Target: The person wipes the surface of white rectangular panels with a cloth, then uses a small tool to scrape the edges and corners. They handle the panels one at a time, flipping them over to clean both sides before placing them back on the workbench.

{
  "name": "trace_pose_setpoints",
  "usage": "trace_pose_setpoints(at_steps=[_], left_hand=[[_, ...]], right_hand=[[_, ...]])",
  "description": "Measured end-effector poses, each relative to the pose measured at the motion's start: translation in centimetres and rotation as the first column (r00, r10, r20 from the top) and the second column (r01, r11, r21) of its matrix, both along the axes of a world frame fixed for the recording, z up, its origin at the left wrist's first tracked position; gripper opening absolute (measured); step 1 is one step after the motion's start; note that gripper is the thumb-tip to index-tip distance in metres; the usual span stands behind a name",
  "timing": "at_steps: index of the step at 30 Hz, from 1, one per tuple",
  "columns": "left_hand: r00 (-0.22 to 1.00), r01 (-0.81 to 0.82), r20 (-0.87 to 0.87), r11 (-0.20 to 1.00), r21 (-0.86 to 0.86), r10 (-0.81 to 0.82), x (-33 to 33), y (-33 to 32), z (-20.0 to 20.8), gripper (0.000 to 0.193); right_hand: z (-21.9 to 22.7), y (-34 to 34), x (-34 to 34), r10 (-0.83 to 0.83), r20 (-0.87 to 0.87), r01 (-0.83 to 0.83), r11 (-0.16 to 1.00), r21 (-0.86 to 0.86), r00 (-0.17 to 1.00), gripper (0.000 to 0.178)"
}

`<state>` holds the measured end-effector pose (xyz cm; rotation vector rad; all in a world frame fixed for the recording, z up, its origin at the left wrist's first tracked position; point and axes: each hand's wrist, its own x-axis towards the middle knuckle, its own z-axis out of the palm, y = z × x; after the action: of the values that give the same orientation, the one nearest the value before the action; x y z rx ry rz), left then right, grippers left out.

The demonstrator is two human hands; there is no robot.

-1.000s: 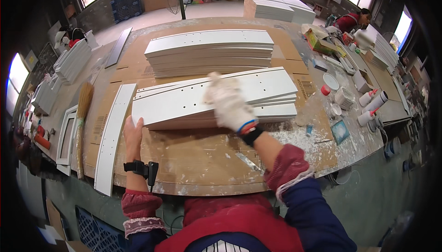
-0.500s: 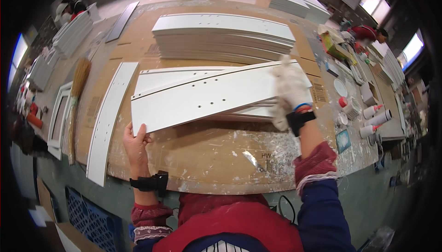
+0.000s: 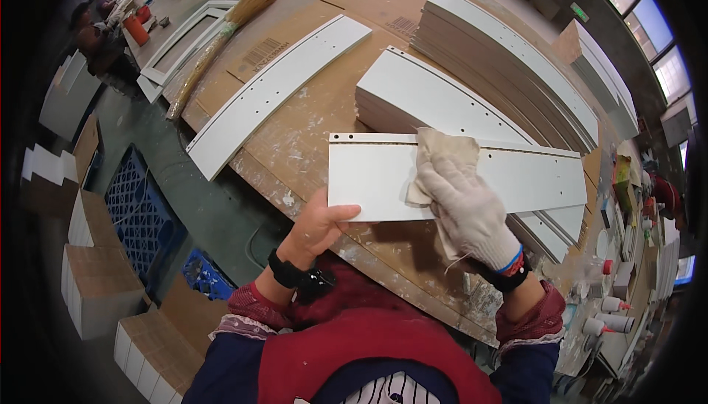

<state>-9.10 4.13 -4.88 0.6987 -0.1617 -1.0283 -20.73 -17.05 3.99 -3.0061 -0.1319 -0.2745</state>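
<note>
**Wiping a white panel at the worktop edge**

The white panel (image 3: 369, 179) lies flat on the near part of the worktop (image 3: 310, 120), with its near left corner close to the edge and its far end resting over a low stack of similar boards (image 3: 435, 101); your left hand (image 3: 318, 225) is bare and pinches the near left edge, thumb on top and the other fingers under the board, where they do not show; your right hand (image 3: 472, 208) wears a knitted glove and its fingers are curled down on a beige cloth (image 3: 442, 157), pressing it on the middle of the panel.

The main risk, in my judgement, is that the panel slides or tips; it is only lightly held at one corner, and a strong push of the cloth toward the edge could move it off the worktop; the cloth could also catch in the small drilled holes along the far edge; dried glue and dust on the worktop may scratch the underside if the panel drags.

Further out, a long curved white strip (image 3: 276, 90) lies to the left, then a straw broom (image 3: 221, 39); a bigger stack of panels (image 3: 516, 50) sits behind; small glue bottles (image 3: 612, 304) stand at your right; a blue crate (image 3: 140, 205) is on the floor below.
</note>
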Motion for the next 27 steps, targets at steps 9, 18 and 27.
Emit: trace_pose_setpoints(at_steps=[9, 18, 27], left_hand=[[0.983, 0.168, -0.062, 0.982, -0.084, -0.174, -3.0, 2.1, -0.4, 0.059], [0.987, 0.149, -0.029, 0.961, -0.231, -0.16, -3.8, 1.6, -1.5, 0.063], [0.998, 0.029, 0.053, 0.971, -0.238, -0.017, -5.8, 2.5, -2.4, 0.063]], right_hand=[[-5.5, -25.5, -13.0, -0.665, 0.081, 0.633, 0.736, 0.241, 0.742, 0.041], [-2.4, 1.8, 1.8, -0.198, 0.039, 0.2, 0.977, -0.076, 0.979, 0.054], [0.0, 9.7, 3.1, 0.353, -0.105, -0.28, 0.863, 0.42, 0.93, 0.074]])
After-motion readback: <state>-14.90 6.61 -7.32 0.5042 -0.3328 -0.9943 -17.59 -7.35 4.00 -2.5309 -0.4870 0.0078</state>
